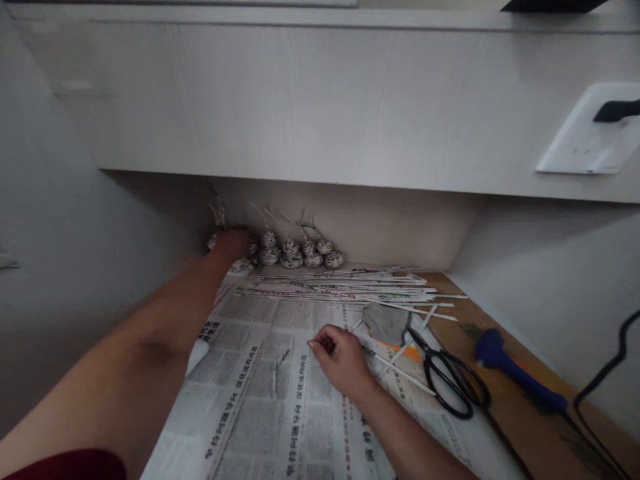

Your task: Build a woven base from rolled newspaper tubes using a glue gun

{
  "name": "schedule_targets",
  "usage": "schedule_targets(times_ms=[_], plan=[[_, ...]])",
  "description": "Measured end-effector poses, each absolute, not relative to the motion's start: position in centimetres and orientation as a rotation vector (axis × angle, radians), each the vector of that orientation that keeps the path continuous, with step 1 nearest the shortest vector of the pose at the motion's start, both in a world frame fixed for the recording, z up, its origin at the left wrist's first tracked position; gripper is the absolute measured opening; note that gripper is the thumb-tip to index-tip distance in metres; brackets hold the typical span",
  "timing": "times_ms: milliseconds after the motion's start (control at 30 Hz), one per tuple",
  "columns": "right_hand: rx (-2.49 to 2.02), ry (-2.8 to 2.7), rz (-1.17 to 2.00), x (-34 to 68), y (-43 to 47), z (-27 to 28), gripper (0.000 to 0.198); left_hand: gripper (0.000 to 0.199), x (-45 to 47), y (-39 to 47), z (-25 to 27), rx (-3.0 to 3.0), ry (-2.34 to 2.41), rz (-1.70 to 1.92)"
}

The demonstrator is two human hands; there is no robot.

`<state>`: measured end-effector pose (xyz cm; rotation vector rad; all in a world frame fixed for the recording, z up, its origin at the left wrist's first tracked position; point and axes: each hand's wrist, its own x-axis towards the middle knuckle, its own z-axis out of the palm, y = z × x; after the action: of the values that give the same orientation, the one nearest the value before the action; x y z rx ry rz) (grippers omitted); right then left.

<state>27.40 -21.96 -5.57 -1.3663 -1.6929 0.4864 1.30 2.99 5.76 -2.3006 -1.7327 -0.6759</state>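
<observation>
My left hand (234, 243) reaches to the back left corner, against a woven paper gourd (213, 241); its fingers are hidden, so its grip does not show. To its right stand several small gourds coiled from newspaper strips, such as this gourd (291, 255), with thin stems sticking up. My right hand (343, 357) hovers over or rests on the newspaper sheet (240, 393), fingers curled and thumb against the index finger, nothing visible in them. Beside it lie a rolled paper strip (405, 375), black-handled scissors (453, 383) and a grey flat piece (386, 323).
A bundle of paper strips (345, 288) lies across the back of the table. At right, a blue glue gun (520, 373) with a black cord rests on the brown board (505, 427). A pale shelf front (320, 107) overhangs the gourds. A socket plate (575, 143) is at upper right.
</observation>
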Motion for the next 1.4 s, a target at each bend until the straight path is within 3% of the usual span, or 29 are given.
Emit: schedule_targets(times_ms=[267,533,867,1033,1233,1400], plan=[[-1.375,-1.71,0.465,27.4,-22.0,-5.4,0.019,0.051,1.9,2.2,3.8,-2.205,-1.563,-0.46],[-1.376,-1.787,0.369,27.4,-22.3,-4.8,0.018,0.022,5.9,-1.9,4.9,-2.224,-1.442,-0.61],[-1.381,-1.736,0.223,27.8,-22.7,-3.5,0.042,0.019,11.7,-12.6,1.2,-2.802,-1.59,-1.196],[-1.42,-1.499,0.106,30.1,-21.9,-2.5,0.039,0.018,10.4,-15.1,0.5,-2.769,-1.725,-1.3],[-1.391,-1.402,0.126,31.7,-20.8,-2.9,0.018,0.022,9.6,-15.8,0.6,-2.606,-1.74,-1.561],[-1.439,-1.487,0.128,31.5,-21.0,-3.2,0.02,0.023,10.8,-15.5,-0.7,-2.592,-1.697,-1.595]])
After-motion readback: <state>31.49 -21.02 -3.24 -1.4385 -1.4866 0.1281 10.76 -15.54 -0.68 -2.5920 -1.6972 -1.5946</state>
